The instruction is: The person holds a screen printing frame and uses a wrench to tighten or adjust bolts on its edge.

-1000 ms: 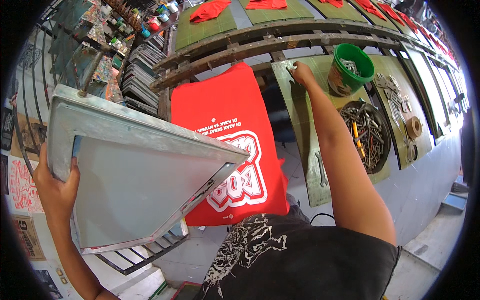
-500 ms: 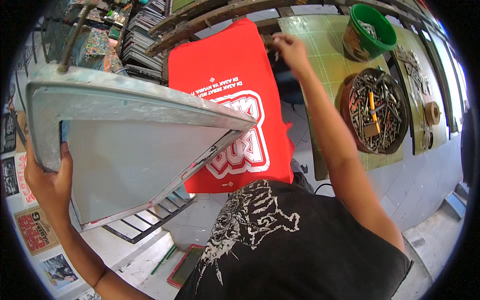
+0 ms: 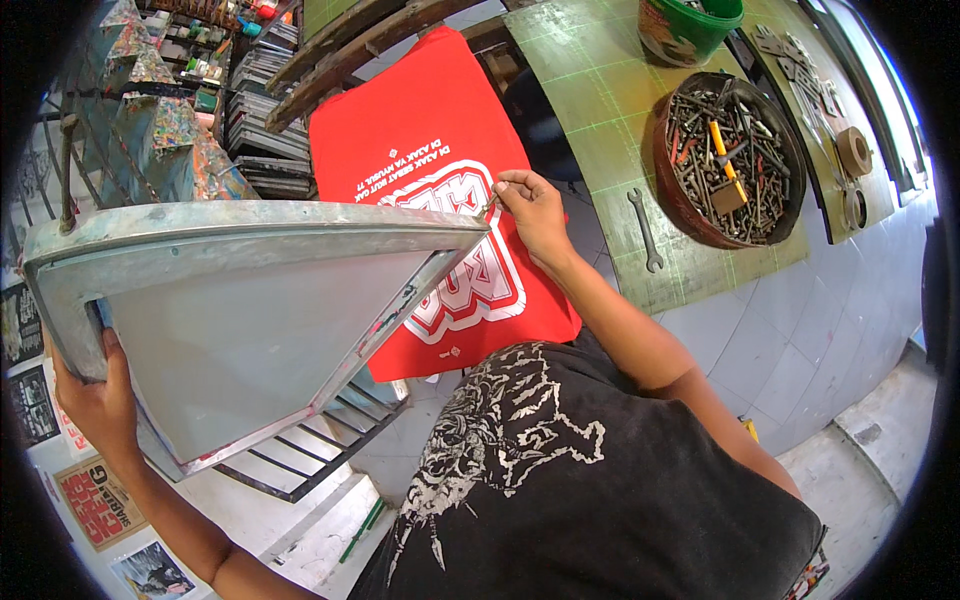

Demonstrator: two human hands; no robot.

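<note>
My left hand (image 3: 98, 405) is closed round the near left side of a screen-printing frame (image 3: 270, 228), its thumb on the inner edge. The frame is tilted, with pale mesh (image 3: 250, 340) stretched across it. At the frame's right-hand corner, my right hand (image 3: 537, 215) pinches a small metal bolt (image 3: 491, 207) between thumb and fingertips. The bolt's end is at the corner; whether it sits in a hole is too small to tell. Behind and partly under the frame, a red T-shirt (image 3: 400, 100) with white printed lettering lies flat.
On the green table (image 3: 590, 110) to the right lie a wrench (image 3: 645, 230) and a round tub (image 3: 665, 190) full of bolts, with a yellow-handled hammer (image 3: 722, 150) on top. Beyond are a green bucket (image 3: 690, 35) and tape rolls (image 3: 853, 150). Stacked frames (image 3: 265, 110) stand at the back left.
My right hand has come back from the table's far edge to the frame's corner, bringing the bolt. The wrench, hidden behind my arm before, now shows. My left hand keeps its hold.
</note>
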